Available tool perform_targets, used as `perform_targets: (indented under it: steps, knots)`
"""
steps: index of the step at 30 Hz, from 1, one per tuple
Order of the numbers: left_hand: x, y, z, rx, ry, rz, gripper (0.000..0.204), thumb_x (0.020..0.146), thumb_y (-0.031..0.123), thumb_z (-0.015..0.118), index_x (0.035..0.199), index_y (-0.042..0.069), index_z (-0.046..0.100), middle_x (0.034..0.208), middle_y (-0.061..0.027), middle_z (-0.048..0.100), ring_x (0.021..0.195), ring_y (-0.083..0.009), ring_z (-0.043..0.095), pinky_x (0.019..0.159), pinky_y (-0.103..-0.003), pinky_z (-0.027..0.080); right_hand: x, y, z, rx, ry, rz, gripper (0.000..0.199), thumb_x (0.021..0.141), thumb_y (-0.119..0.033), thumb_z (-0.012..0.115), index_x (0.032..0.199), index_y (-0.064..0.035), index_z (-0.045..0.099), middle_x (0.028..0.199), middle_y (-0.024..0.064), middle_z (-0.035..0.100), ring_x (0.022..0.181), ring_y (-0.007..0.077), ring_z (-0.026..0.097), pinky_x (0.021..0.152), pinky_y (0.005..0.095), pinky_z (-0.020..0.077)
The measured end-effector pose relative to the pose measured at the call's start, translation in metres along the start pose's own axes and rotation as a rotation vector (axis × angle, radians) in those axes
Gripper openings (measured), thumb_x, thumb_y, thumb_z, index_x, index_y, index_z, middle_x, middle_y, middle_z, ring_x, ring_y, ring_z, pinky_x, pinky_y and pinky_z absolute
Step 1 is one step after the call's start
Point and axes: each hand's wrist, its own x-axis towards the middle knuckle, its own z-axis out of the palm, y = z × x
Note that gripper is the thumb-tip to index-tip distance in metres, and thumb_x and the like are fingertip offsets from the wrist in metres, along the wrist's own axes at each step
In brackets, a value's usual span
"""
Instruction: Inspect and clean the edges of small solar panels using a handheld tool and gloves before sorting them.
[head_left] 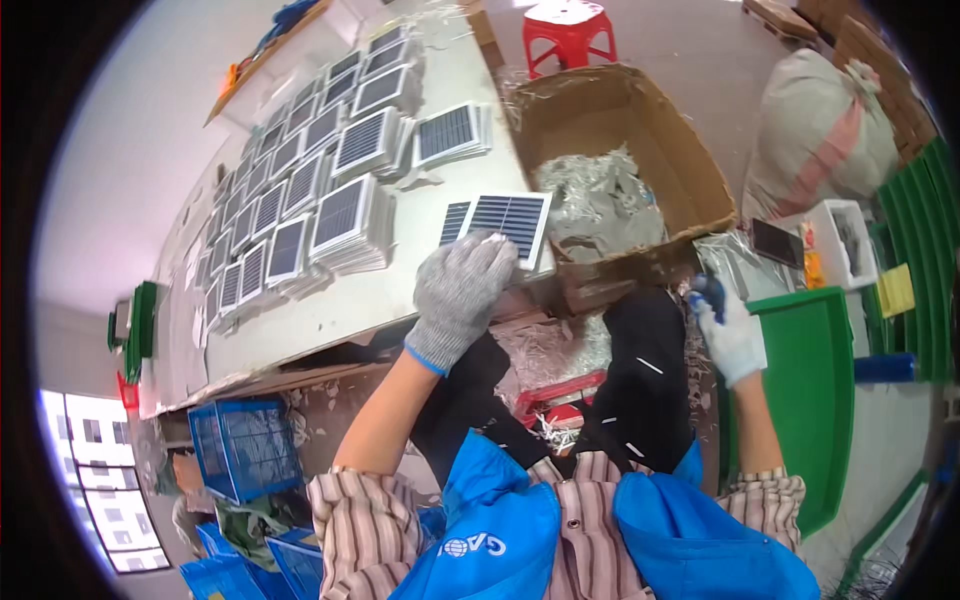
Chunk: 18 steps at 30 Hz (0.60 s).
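My left hand, in a grey knit glove, has its fingers closed over the near edge of a small white-framed solar panel at the table's right edge. Another panel lies partly beneath it, to the left. My right hand, in a whitish glove, is held out to the right beside my knee. Its fingers are wrapped round a dark blue object like a tool handle; the exact kind is not clear. Stacks of similar solar panels cover the far and left parts of the white table.
An open cardboard box with shredded film scraps stands right of the table. Behind it is a red stool. A green tray, a dark phone-like slab and a large sack are to the right; blue crates stand lower left.
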Motion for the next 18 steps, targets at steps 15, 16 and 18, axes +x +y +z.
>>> perform_targets:
  steps: [15, 16, 18]
  knots:
    - [0.01, 0.006, -0.01, 0.031, 0.103, -0.009, 0.026, 0.072, 0.024, 0.071, 0.092, 0.009, 0.062, 0.093, -0.0093, 0.061, 0.097, -0.0274, 0.059, 0.099, -0.044, 0.042, 0.021, -0.018, 0.122, 0.517, -0.253, 0.037, 0.024, 0.094, -0.002, 0.045, 0.117, -0.0021, 0.053, 0.098, 0.0053, 0.062, 0.083, 0.0118, 0.058, 0.078, 0.0271, 0.048]
    - [0.013, 0.012, -0.009, 0.023, 0.109, -0.008, 0.026, 0.072, 0.024, 0.071, 0.092, 0.009, 0.062, 0.093, -0.0093, 0.061, 0.097, -0.0274, 0.059, 0.099, -0.044, 0.042, 0.024, -0.018, 0.126, 0.51, -0.247, 0.038, 0.024, 0.094, -0.002, 0.045, 0.117, -0.0021, 0.053, 0.098, 0.0053, 0.062, 0.083, 0.0118, 0.058, 0.078, 0.0271, 0.048]
    - [0.021, 0.021, -0.011, -0.278, -0.087, -0.063, 0.029, 0.075, 0.028, 0.07, 0.094, 0.008, 0.061, 0.096, -0.0112, 0.06, 0.097, -0.0282, 0.058, 0.097, -0.044, 0.043, 0.03, -0.015, 0.133, 0.669, -0.263, 0.134, 0.026, 0.094, 0.0, 0.042, 0.117, -0.0037, 0.053, 0.097, 0.0022, 0.059, 0.078, 0.0095, 0.055, 0.075, 0.0248, 0.0475]
